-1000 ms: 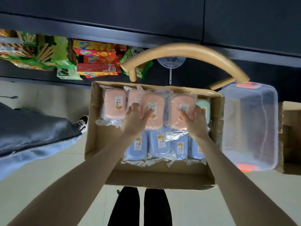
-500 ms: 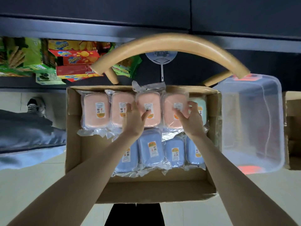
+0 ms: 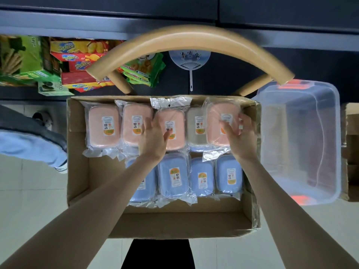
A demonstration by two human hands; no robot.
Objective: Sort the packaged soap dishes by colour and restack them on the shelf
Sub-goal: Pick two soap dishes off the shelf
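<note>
Soap dishes in clear wrappers lie in two rows inside an open cardboard box (image 3: 77,171), which serves as the reference for all positions below.

Right hand (image 3: 240,135): positioned at the far right corner of the box, fingers curled around the right edge of one pink soap dish (image 3: 219,126). This dish is tilted and overlaps a beige soap dish (image 3: 195,129) just to its left.

Left hand (image 3: 153,139): fingers spread and open, palm down over the middle of the far row, resting on or just above the third pink dish (image 3: 174,131); contact cannot be confirmed. It holds nothing.

Far row, from the box's left wall: two further pink dishes (image 3: 104,129), then the third pink dish, the beige dish and the gripped pink dish.

Near row: four blue soap dishes (image 3: 173,175) side by side, the leftmost partly hidden by the left forearm. The near left part of the box floor is bare cardboard.

Right of the box: a clear plastic tub (image 3: 299,144), touching or just beside the box wall.

Beyond the box: a curved wooden chair back (image 3: 190,38), a white hand fan (image 3: 190,59) and snack boxes (image 3: 77,63) to the far left.
</note>
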